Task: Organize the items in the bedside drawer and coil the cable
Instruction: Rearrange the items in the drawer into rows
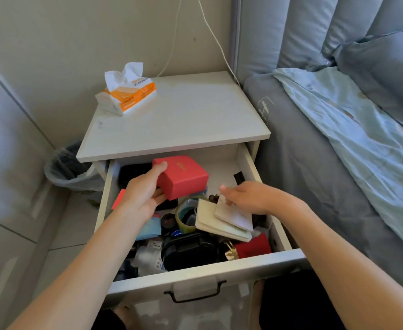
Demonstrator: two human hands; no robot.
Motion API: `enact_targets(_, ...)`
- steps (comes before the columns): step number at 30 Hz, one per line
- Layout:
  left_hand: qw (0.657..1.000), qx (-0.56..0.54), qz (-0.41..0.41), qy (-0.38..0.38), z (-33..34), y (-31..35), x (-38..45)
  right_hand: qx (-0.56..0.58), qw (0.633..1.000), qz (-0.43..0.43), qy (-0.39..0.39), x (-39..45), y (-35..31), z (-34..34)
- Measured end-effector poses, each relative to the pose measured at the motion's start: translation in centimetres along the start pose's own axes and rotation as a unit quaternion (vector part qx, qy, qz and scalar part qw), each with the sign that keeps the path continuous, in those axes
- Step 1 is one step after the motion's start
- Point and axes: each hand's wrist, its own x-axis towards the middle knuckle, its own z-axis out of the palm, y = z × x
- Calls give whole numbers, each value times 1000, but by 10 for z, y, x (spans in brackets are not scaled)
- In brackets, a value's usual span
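The left hand [141, 195] holds a red box [181, 176] above the back left part of the open drawer [244, 264], thumb lying along the box's near top edge and fingers curled under its lower left corner, so the grip sits at one end and most of the box juts out to the right of the palm. The box looks like stiff card, light and square-edged, with a matt face that should not slip; held by one corner it may tip, so a hold across two opposite faces would be steadier. The right hand [250, 197] is over the middle right of the drawer with its fingers bent round the top edge of some folded papers [231, 216], which rest on a cream booklet [216, 225]; these are thin and floppy and are best pinched at a fold or lifted as a stack. Beneath them lies a jumble: a black case [191, 250] near the front, a green ring [183, 216] and a red pouch [255, 246] by the right wall. A white cable [213, 36] hangs down the wall behind the bench [171, 120], well apart from either hand; it will be limp and easy to loop. A tissue pack [126, 91] stands on the bench top.
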Motion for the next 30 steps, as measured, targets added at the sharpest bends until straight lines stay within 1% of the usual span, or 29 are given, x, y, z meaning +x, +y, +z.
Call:
enact_targets(2, 1000, 22, -11, -19, 14, -2, 10, 40, 996, -18, 73, 14, -1, -7)
enact_targets(3, 999, 34, -19, -29, 22, -3, 15, 89, 990, -21, 106, 24, -1, -10)
enact_targets(4, 998, 46, -26, -43, 29, -4, 21, 174, 977, -18, 124, 38, 1, -11)
enact_targets(5, 996, 58, -30, -58, 35, -6, 26, 278, 953, -6, 117, 50, 3, -9)
enact_targets(6, 995, 72, -29, -70, 42, -7, 32, 389, 917, 13, 89, 61, 4, -7)
enact_targets(7, 993, 88, -21, -82, 48, -9, 38, 473, 878, 31, 58, 69, 5, -4)
enact_targets(8, 989, 113, -8, -90, 52, -11, 43, 527, 848, 42, 44, 77, 7, -1)
enact_targets(10, 976, 196, 22, -90, 57, -14, 52, 578, 812, 58, 53, 86, 10, 5)
enact_targets(11, 960, 263, 37, -91, 57, -16, 57, 591, 801, 63, 71, 88, 11, 7)
enact_targets(12, 933, 340, 54, -100, 56, -17, 60, 586, 802, 66, 97, 89, 12, 7)
enact_targets(14, 861, 485, 80, -132, 58, -21, 61, 548, 820, 78, 144, 93, 13, 6)
enact_targets(15, 824, 541, 92, -140, 59, -22, 60, 545, 821, 85, 147, 95, 14, 5)
enact_targets(16, 793, 584, 100, -142, 59, -22, 57, 557, 813, 88, 141, 97, 13, 5)
enact_targets(17, 772, 611, 106, -142, 59, -22, 54, 574, 803, 93, 132, 99, 12, 5)
enact_targets(18, 758, 627, 111, -141, 58, -23, 53, 586, 795, 99, 124, 100, 11, 4)
enact_targets(20, 742, 646, 115, -142, 51, -23, 51, 591, 792, 107, 113, 105, 6, 3)
enact_targets(22, 732, 656, 111, -147, 46, -22, 48, 595, 789, 106, 112, 110, 0, 2)
enact_targets(24, 733, 654, 103, -159, 41, -23, 43, 606, 782, 104, 105, 118, -9, 4)
enact_targets(26, 734, 650, 96, -172, 37, -25, 36, 607, 782, 94, 101, 126, -17, 9)
enact_targets(27, 736, 647, 99, -173, 35, -27, 35, 593, 793, 89, 103, 129, -19, 12)
enact_targets(28, 738, 645, 108, -167, 33, -29, 35, 551, 822, 82, 114, 133, -20, 17)
enact_targets(30, 743, 641, 140, -134, 28, -34, 38, 390, 905, 58, 157, 133, -22, 24)
